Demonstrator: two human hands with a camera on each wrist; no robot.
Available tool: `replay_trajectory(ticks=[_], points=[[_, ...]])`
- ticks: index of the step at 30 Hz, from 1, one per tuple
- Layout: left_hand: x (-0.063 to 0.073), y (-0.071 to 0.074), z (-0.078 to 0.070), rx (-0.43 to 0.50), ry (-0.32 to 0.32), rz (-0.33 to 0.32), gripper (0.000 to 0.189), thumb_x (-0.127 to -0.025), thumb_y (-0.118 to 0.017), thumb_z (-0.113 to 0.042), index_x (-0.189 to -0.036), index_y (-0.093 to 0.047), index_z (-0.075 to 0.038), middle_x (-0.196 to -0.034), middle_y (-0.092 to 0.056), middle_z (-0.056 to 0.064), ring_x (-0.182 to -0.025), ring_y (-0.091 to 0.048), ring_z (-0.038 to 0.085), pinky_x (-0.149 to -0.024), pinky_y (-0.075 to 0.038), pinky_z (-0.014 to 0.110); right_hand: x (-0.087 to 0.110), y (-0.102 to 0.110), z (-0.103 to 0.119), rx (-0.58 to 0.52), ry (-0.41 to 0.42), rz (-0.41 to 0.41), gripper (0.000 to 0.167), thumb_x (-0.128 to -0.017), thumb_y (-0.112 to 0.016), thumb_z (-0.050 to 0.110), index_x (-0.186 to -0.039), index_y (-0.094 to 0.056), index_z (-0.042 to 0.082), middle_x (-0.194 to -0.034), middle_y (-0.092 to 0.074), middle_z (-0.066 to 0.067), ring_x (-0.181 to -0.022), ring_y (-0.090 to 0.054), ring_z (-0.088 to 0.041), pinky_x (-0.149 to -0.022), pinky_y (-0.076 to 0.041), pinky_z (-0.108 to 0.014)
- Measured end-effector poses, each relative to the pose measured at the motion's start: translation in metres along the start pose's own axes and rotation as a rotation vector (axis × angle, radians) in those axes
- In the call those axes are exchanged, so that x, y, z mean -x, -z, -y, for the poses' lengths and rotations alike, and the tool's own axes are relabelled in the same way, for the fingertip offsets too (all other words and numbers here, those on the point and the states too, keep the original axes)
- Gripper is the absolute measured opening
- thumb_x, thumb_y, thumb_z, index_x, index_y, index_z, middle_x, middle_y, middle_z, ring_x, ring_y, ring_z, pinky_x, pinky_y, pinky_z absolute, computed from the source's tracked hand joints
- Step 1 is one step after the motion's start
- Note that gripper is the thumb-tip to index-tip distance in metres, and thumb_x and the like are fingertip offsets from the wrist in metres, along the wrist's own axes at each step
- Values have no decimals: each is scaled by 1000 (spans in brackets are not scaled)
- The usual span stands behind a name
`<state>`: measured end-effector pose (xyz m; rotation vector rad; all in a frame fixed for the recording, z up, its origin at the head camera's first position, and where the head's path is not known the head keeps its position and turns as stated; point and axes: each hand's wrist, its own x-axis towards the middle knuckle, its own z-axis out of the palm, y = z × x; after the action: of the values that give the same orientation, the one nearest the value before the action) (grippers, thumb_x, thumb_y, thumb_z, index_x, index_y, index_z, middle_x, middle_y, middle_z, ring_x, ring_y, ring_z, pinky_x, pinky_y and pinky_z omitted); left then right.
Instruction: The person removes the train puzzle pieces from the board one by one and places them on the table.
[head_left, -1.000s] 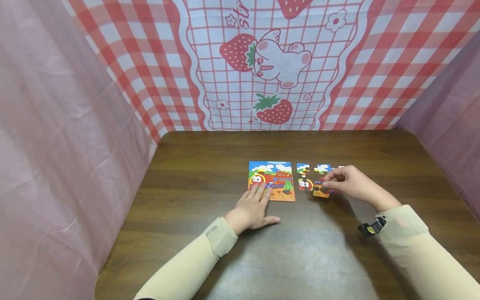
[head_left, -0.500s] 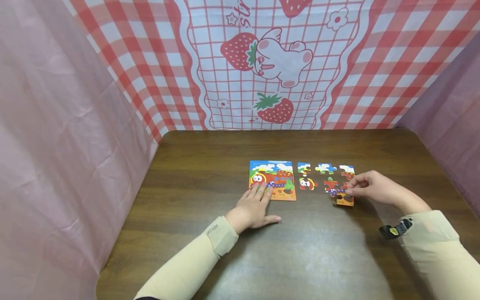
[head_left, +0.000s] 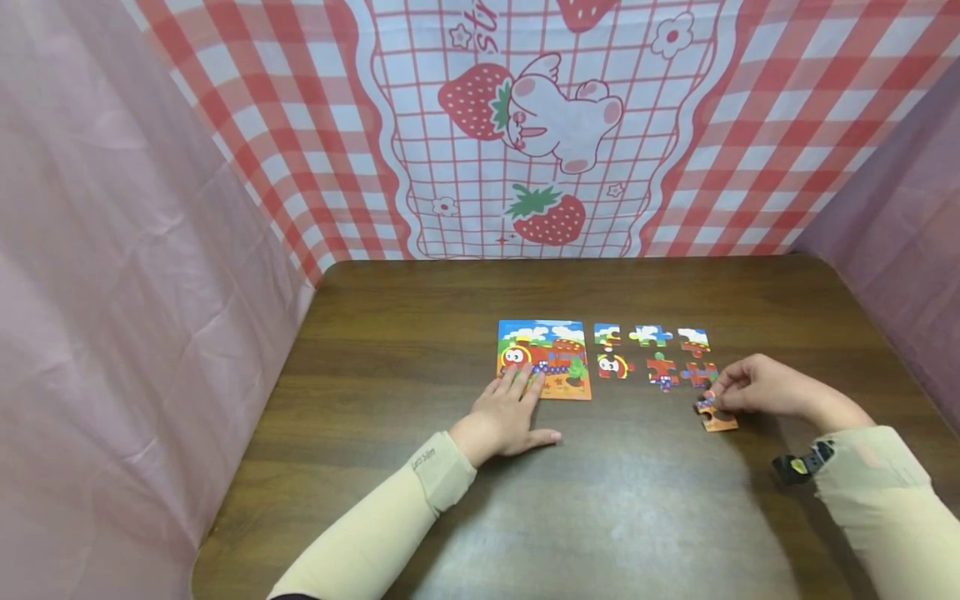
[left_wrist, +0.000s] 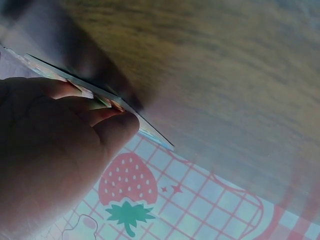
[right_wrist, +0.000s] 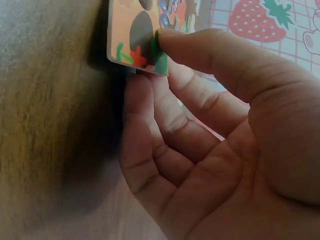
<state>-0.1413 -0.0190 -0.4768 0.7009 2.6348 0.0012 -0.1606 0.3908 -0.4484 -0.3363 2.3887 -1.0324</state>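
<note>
My left hand (head_left: pixel 508 418) lies with straight, spread fingertips on the lower left of a square picture card (head_left: pixel 555 335) printed with a red train. In the left wrist view the card (left_wrist: pixel 159 138) appears edge-on under the fingers. Off to the right, my right hand (head_left: pixel 772 387) pinches an orange-bottomed jigsaw puzzle piece (head_left: pixel 722 422) between thumb and fingers. The right wrist view shows the thumb on the printed face of this piece (right_wrist: pixel 120 35), which has a rounded corner. It is just in front of the red-and-blue puzzle piece (head_left: pixel 699 374) at the right end of the second row.
Several train puzzle pieces lie apart in two rows beside the card, among them a face piece (head_left: pixel 612 366), a red middle piece (head_left: pixel 662 369) and a sky piece (head_left: pixel 651 335). The wooden table (head_left: pixel 375 350) ends at a checked strawberry cloth (head_left: pixel 551 221).
My right hand has moved right and toward me with the puzzle piece, uncovering the right-hand pieces of both rows. The red middle piece shows fully now. My left hand has stayed put.
</note>
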Motion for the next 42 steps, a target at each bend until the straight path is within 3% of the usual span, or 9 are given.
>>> replay_trajectory(ticks=[8, 16, 24, 35, 42], points=[[-1, -1, 0, -1, 12, 12, 100, -92, -32, -82, -164, 2, -22, -170, 7, 4, -153, 6, 25, -121, -7, 41, -2, -2, 3, 92, -23, -60, 7, -90, -75, 8, -88, -72, 2, -76, -67, -2, -63, -52, -7, -58, -45, -26], [3, 1, -1, 6, 6, -3, 99, -93, -33, -81, -165, -2, -20, -170, 4, 6, -153, 3, 27, -121, -9, 42, -2, -3, -3, 226, -48, -157, 19, -86, -84, 22, -85, -72, 7, -73, -66, 4, -66, -54, -9, -63, -44, -28], [6, 4, -2, 14, -4, -15, 97, -95, -36, -77, -165, -5, -18, -170, 1, 8, -154, 1, 28, -121, -11, 43, -1, -2, 0, 249, -68, -116, 35, -73, -93, 30, -87, -70, 6, -75, -64, 4, -70, -56, -13, -63, -45, -31], [7, 3, -1, 21, -7, -15, 97, -96, -37, -76, -165, -6, -17, -170, 1, 9, -154, 0, 28, -121, -10, 42, 0, -6, 5, 285, -106, -161, 34, -72, -93, 31, -82, -70, 8, -71, -64, 5, -69, -55, -14, -65, -44, -34], [9, 4, -2, 12, -14, -30, 96, -96, -38, -76, -165, -8, -17, -170, -1, 9, -154, -2, 28, -121, -12, 42, 0, -7, 4, 274, -113, -145, 35, -74, -92, 33, -81, -70, 7, -73, -62, 4, -70, -53, -17, -63, -43, -34]])
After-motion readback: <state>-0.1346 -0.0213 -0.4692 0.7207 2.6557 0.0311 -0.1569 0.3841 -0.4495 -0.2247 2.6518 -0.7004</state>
